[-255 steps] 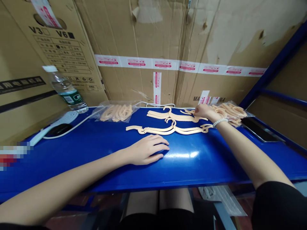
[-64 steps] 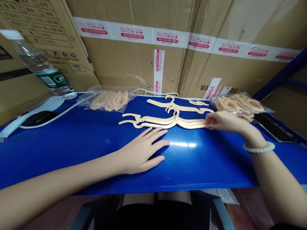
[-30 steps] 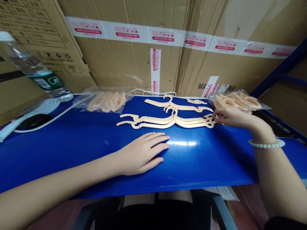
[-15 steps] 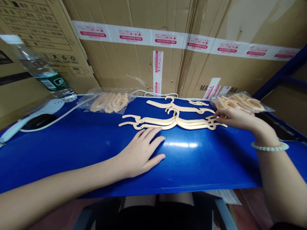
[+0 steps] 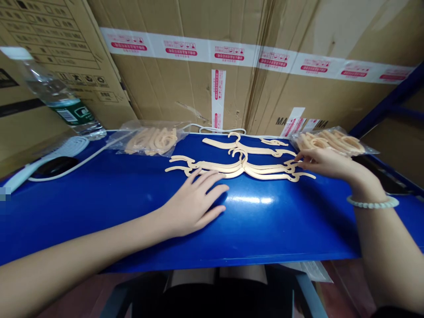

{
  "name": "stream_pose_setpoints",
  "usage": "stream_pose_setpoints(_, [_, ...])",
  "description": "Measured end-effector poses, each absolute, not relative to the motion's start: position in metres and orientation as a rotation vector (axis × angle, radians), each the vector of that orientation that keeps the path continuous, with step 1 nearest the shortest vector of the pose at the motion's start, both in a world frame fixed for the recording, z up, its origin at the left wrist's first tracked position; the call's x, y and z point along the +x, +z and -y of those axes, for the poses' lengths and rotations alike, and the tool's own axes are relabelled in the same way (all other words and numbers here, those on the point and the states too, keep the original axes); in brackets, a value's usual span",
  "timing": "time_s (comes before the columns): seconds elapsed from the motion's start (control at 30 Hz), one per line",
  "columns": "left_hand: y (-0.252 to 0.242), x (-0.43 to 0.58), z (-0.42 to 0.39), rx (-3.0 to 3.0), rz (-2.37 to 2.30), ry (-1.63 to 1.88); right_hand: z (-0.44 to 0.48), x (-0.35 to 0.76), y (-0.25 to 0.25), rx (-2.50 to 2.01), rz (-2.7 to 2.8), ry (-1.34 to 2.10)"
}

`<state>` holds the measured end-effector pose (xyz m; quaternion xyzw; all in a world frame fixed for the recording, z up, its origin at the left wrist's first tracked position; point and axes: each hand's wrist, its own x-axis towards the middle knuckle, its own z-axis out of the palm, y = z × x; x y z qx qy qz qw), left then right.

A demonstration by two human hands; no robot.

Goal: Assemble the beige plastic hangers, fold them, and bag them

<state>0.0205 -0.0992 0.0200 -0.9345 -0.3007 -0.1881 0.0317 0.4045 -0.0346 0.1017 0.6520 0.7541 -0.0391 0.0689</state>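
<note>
Several cream plastic hangers (image 5: pixel 241 168) lie stacked flat on the blue table (image 5: pixel 132 207); another hanger (image 5: pixel 248 148) lies just behind them. My left hand (image 5: pixel 195 201) rests flat on the table, fingers spread, its fingertips touching the left arm of the stack. My right hand (image 5: pixel 323 161), with a bead bracelet on the wrist, pinches the right end of the stacked hangers between its fingertips.
A clear bag of cream pieces (image 5: pixel 152 139) lies at the back left, another bag (image 5: pixel 331 141) at the back right. A water bottle (image 5: pixel 59 99), a white handheld device with a cable (image 5: pixel 49 157) and a dark phone (image 5: pixel 384 176) lie at the sides. Cardboard boxes (image 5: pixel 215 66) wall the back.
My left hand slid forward until its fingers touch the hanger stack. My right hand stayed at the stack's right end, where a hanger tip now sticks out further to the right.
</note>
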Motion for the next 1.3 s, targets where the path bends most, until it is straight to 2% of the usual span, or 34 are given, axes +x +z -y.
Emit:
stream_pose_setpoints(0.27, [0.039, -0.045, 0.034, -2.797, 1.34, -0.329, 0.036, 0.402, 0.099, 1.924, -2.362, -0.159])
stream_pose_setpoints(0.7, [0.025, -0.042, 0.033, -2.582, 1.13, -0.29, 0.03, 0.418, 0.085, 1.809, -2.357, -0.372])
stream_pose_setpoints(1.3, [0.031, -0.03, 0.041, -2.463, 1.2, -0.429, 0.03, 0.411, 0.087, 1.854, -2.386, -0.164])
